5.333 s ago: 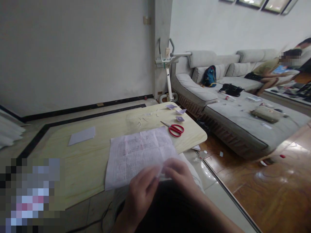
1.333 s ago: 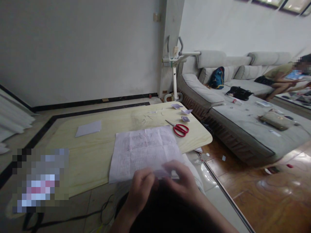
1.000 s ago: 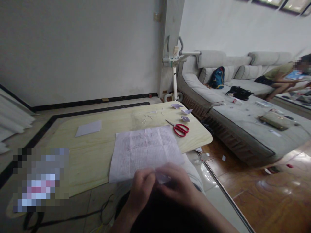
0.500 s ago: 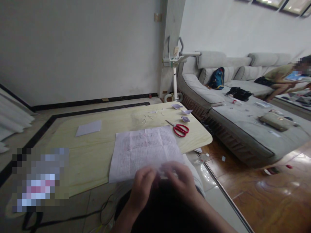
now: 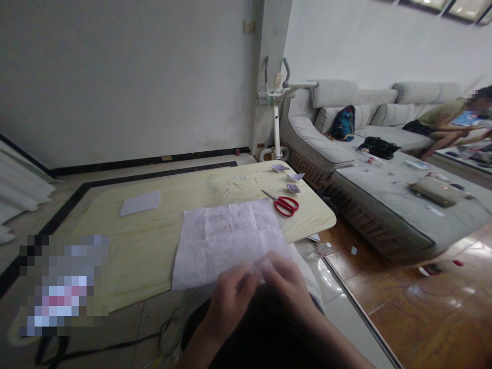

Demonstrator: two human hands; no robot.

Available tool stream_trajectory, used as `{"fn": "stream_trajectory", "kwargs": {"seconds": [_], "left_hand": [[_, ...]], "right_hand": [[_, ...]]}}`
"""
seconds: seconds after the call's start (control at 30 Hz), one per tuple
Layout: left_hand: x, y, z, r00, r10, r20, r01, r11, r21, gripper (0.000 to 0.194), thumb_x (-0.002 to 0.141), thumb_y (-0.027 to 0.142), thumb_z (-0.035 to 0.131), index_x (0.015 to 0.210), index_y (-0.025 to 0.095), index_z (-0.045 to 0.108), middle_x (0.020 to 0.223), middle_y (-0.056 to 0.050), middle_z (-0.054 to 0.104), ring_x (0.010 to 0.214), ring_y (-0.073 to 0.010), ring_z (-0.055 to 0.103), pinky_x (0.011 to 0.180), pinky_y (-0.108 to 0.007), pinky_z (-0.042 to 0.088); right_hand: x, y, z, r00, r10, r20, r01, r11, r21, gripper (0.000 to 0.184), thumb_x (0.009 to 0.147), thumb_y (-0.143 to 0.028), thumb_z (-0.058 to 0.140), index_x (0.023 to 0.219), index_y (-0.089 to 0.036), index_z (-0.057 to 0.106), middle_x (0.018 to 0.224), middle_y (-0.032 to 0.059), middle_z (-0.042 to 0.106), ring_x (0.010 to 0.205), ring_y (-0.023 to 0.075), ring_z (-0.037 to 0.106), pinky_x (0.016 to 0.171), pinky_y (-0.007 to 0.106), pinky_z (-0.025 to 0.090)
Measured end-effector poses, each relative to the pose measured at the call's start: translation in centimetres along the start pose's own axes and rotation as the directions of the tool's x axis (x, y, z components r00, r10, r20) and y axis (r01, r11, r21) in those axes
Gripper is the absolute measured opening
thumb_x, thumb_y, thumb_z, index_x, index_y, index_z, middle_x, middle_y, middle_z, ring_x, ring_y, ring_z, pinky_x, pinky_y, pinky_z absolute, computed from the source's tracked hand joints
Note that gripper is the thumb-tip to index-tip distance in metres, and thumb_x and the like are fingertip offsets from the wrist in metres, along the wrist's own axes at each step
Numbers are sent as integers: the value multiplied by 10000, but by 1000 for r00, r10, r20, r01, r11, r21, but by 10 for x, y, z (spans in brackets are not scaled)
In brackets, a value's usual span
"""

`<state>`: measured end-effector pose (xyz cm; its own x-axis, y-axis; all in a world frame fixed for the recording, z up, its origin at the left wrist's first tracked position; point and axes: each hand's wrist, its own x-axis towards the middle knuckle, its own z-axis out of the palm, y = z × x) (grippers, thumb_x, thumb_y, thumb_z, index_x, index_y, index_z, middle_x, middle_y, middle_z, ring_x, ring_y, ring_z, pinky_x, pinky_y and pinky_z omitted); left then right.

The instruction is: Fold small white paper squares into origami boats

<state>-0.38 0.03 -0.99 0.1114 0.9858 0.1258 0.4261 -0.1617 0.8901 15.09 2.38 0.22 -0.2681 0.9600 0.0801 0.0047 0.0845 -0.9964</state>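
Observation:
My left hand (image 5: 232, 289) and my right hand (image 5: 282, 274) meet over my lap at the table's near edge. Both are closed, fingertips pressed together; whatever they pinch is too small and blurred to name. Just beyond them lies a creased printed sheet of paper (image 5: 226, 236), its near edge hanging over the table edge. Red-handled scissors (image 5: 285, 205) rest to the right of the sheet, blades pointing up and left. Past the scissors sit several small folded paper pieces (image 5: 293, 188). Thin paper scraps (image 5: 236, 184) are scattered behind the sheet.
The pale wooden table (image 5: 134, 256) has a rounded right corner. On its left lies a white paper (image 5: 140, 203). A grey sofa (image 5: 384, 205) stands to the right, bearing a blue backpack (image 5: 344, 124) and bags. Farther off, a person (image 5: 442, 123) sits bent forward.
My two hands have come closer together, and the fingertips now touch. The scissors, sheet and folded pieces stay where they were.

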Motion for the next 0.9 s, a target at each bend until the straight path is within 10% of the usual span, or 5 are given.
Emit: {"fn": "stream_trajectory", "kwargs": {"seconds": [0.5,0.9], "left_hand": [[0,0,2,993,57,-102,-49,995,83,361,915,284,470,571,205,547,526,27,566,521,-129,554,522,-209,397],[0,-7,8,999,-24,22,26,997,-73,382,930,357,462,583,203,416,537,59,415,523,-100,435,491,-194,327]], "right_hand": [[0,-2,-1,997,74,4,-74,996,57,275,863,-349,626,668,-155,634,619,-22,554,604,121,502,566,209,410],[-1,5,2,992,129,-9,-128,991,48,345,852,-390,627,611,-146,587,566,-32,489,558,109,433,530,219,363]]}}
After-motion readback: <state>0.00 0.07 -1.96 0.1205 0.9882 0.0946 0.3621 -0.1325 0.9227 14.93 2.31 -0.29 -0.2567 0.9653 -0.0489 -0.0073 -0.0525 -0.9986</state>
